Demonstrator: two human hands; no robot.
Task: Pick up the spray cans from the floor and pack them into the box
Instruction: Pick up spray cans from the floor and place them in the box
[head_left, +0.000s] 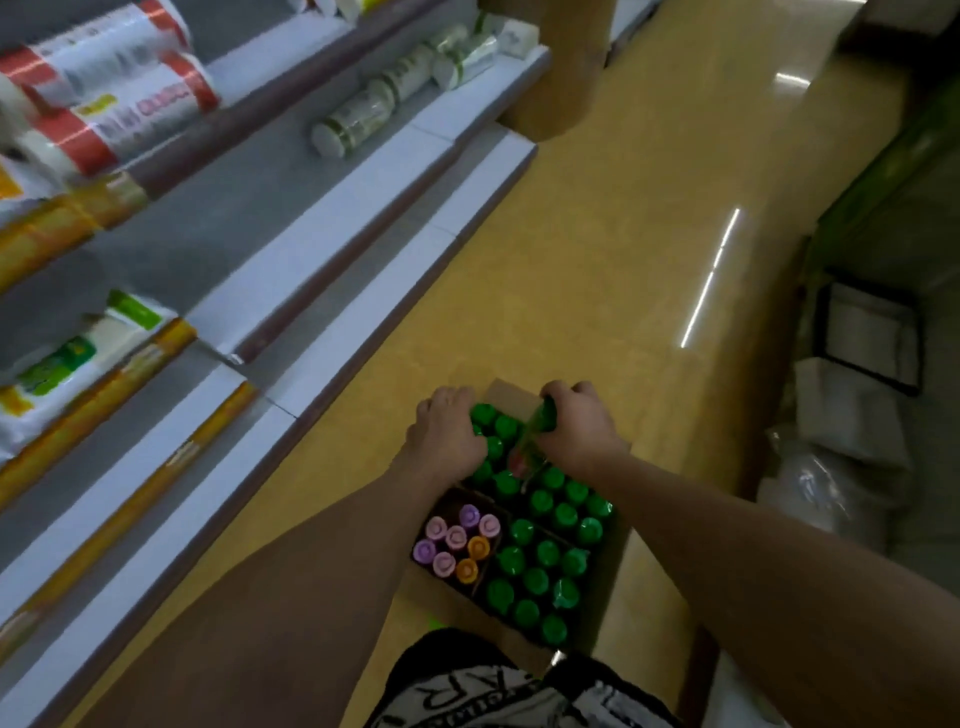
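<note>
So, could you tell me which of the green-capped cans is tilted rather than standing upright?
The can gripped in the right hand, at the box's far end; it leans, while the others stand upright.

I see the box (519, 566) on the floor (597, 260) in the aisle, right in front of my legs, with the shelves (322, 218) running along its left side and bags and packages (852, 415) well apart on the right. Inside the box, upright cans (545, 556) fill the near-right, far-right and far-left sections, and a smaller cluster of cans (457, 540) sits in the near-left section. My left hand (447, 436) rests on the cans at the far-left end; my right hand (576, 431), just beside it, grips a tilted spray can (535, 441) above the far end. Rolls and packets lie on the shelves to the left
</note>
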